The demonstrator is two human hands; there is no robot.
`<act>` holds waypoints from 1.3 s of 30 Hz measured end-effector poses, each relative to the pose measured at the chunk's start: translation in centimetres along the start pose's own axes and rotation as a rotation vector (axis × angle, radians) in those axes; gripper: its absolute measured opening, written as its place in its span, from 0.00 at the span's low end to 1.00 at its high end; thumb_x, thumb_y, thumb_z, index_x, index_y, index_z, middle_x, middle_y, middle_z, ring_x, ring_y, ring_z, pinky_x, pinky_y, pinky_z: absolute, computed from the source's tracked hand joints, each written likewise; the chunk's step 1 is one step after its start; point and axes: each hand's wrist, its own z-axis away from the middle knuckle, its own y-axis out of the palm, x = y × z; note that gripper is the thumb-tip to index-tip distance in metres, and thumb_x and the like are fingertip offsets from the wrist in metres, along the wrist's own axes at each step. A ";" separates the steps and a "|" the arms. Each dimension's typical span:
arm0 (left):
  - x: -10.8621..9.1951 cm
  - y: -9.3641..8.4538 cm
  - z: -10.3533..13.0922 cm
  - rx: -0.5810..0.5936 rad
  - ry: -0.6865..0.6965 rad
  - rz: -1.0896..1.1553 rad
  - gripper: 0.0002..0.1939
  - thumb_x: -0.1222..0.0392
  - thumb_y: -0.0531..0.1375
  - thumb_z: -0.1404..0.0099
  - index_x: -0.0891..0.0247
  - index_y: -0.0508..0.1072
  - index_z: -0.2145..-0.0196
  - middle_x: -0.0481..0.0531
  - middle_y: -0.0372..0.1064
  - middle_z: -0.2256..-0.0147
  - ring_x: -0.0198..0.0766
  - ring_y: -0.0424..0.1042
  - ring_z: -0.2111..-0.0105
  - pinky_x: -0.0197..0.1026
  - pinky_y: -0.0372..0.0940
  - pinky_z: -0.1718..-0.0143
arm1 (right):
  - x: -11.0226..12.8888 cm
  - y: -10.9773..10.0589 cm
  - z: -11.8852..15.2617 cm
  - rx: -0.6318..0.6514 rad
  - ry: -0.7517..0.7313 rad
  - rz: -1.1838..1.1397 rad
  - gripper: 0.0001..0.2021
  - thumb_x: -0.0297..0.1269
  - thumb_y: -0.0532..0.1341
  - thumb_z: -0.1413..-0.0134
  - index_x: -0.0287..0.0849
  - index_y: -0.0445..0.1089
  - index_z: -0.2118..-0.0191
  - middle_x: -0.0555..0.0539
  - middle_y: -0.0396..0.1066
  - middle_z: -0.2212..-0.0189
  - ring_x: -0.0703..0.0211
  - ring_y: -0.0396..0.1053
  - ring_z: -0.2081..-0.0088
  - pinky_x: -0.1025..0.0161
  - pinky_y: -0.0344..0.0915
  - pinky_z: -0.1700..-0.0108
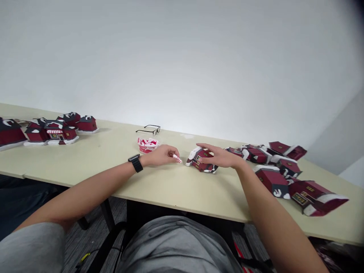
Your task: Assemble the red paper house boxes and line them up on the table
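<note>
Between the fingertips of my left hand (163, 154) is a small red-and-white striped piece (178, 158), like a bit of candy cane or awning. My right hand (217, 156) grips a small dark red model house (200, 161) with white snowy edges, thumb on the near side and fingers over the far side. The house is tipped over, low at the table top. A short gap separates the striped piece from the house. Just behind my left hand stands a bowl-like container (146, 147) of red and white pieces.
Black-framed glasses (152, 130) lie on the pale table (170, 189) near the wall. At the left several model houses stand upright, one with a striped awning (54, 131). More houses (271, 180) lie tumbled at the right.
</note>
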 end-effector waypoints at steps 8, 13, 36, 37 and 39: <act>2.4 0.1 0.0 0.098 -0.046 -0.076 0.18 0.41 0.64 0.35 0.58 0.83 0.62 0.52 0.80 0.64 0.40 0.74 0.67 0.41 0.61 0.66 | -0.2 -0.9 0.2 0.016 0.020 -0.079 0.36 0.35 0.78 0.64 0.49 0.75 0.43 0.47 0.78 0.52 0.50 0.75 0.53 0.57 0.74 0.50; 2.6 0.1 -0.1 0.088 -0.055 -0.135 0.16 0.43 0.64 0.35 0.58 0.82 0.61 0.52 0.80 0.61 0.42 0.75 0.63 0.40 0.62 0.64 | -0.1 -0.3 -0.4 -0.228 -0.063 -0.119 0.28 0.37 0.75 0.55 0.49 0.73 0.46 0.46 0.77 0.50 0.51 0.73 0.54 0.56 0.72 0.50; 2.3 1.2 -0.6 0.034 0.213 -0.591 0.19 0.57 0.51 0.22 0.64 0.81 0.55 0.59 0.77 0.58 0.44 0.77 0.58 0.45 0.69 0.53 | 0.1 3.5 -2.0 -0.123 0.047 0.045 0.26 0.46 0.71 0.48 0.40 0.69 0.46 0.38 0.76 0.47 0.46 0.74 0.50 0.55 0.70 0.50; 2.1 1.1 -0.5 -0.018 0.226 -0.585 0.19 0.56 0.50 0.22 0.64 0.81 0.55 0.59 0.77 0.58 0.44 0.76 0.58 0.45 0.70 0.54 | 0.1 3.6 -2.0 -0.133 0.056 0.013 0.27 0.45 0.72 0.49 0.40 0.69 0.46 0.38 0.76 0.47 0.46 0.74 0.50 0.54 0.70 0.49; 1.6 1.1 -0.5 -0.160 0.277 -0.551 0.18 0.55 0.51 0.22 0.63 0.80 0.52 0.59 0.76 0.56 0.43 0.76 0.57 0.45 0.71 0.53 | 0.2 3.9 -2.1 -0.132 0.064 -0.086 0.28 0.45 0.72 0.49 0.40 0.70 0.45 0.39 0.75 0.46 0.47 0.74 0.50 0.54 0.70 0.48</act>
